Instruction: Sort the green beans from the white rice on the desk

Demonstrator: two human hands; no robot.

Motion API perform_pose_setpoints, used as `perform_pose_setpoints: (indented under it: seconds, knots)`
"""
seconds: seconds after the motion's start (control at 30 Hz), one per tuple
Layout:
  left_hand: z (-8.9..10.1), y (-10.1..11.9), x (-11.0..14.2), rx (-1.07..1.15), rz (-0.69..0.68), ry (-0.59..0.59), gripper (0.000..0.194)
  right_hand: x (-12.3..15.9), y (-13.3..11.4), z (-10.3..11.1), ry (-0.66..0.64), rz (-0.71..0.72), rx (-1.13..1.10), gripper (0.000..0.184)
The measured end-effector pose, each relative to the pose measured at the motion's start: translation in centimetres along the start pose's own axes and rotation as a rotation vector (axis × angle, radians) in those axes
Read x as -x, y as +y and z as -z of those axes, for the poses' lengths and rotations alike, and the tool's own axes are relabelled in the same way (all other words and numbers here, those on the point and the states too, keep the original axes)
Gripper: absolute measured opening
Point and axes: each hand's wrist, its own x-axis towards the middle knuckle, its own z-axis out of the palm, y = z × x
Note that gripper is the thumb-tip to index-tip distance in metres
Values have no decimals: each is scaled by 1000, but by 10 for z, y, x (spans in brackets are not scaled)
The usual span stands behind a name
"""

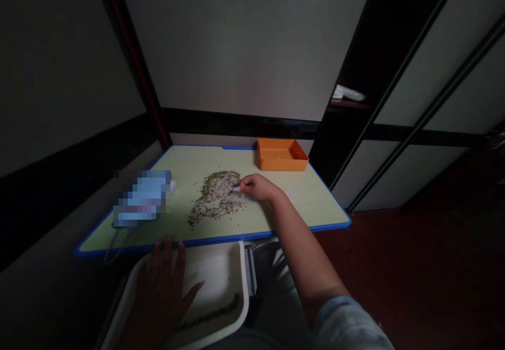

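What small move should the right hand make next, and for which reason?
Probably the right hand should gently spread the small grains on the table. It is at the right side of the scattered patch, and the grains look crowded along the far edge, so single ones may be hard to separate. Whether it pinches something, I cannot tell.

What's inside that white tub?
Inside the white tub, small dark bits lie along the near side. The left hand hides part of the left side; what's underneath can't be seen.
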Motion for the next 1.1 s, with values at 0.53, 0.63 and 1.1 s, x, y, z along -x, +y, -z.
perform_pose_setpoints:
  seconds: [0.53,0.63,1.1]
  knots:
    - [6,5,-1,31,13,19,84,-2,5,-2,-21,28,31,27]
    - [7,5,-2,37,15,9,84,-3,6,-2,-21,30,35,27]
    - [9,8,-3,48,33,-15,83,1,6,3,-77,27,2,27]
